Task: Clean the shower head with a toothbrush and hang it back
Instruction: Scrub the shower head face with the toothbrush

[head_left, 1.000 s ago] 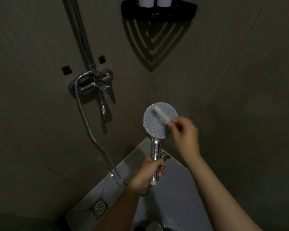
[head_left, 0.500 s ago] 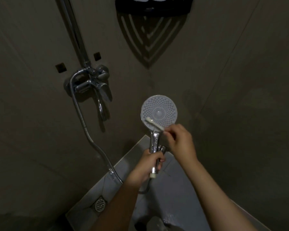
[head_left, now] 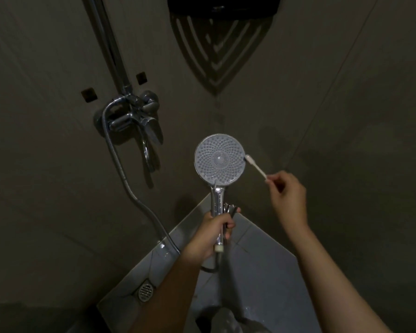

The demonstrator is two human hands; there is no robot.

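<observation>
Shower head [head_left: 218,159] is held in mid-air in front of the wall corner, nozzle face toward the camera, chrome handle pointing down. It is not hung, and its holder isn't in view.

Toothbrush [head_left: 256,167] has its bristle end at the very right rim of the face. Touching or just off it, can't tell. The shaft runs down-right, away from the disc.

Right grip [head_left: 288,195] pinches only the tail end of the brush shaft in its fingertips. Left grip [head_left: 207,234] is clamped round the lower handle, just above the hose nut.

Risks, as a read:
- Tail-end pinch means a long lever and little control. Real scrub pressure likely twists the shaft in the fingers, and the brush drops to the floor [head_left: 262,260].
- With the bristles at the rim, an outward stroke skids off the edge and cleans nothing. The centre nozzles get missed if strokes stay at the edge.
- The head is supported low on the handle only. Side load on the disc levers it round, and if the chrome is wet it can rotate in the left grip.
- Hose [head_left: 120,169] loops down from the handle and back up to the mixer [head_left: 135,116]. Lifting to rehang could snag it on the mixer lever or kink it.
- Riser rail [head_left: 111,44] runs out of frame at the top. Rehanging means reaching up one-handed, so it's easy to miss the cradle.
- In the dim light, leftover scale is hard to spot.
</observation>
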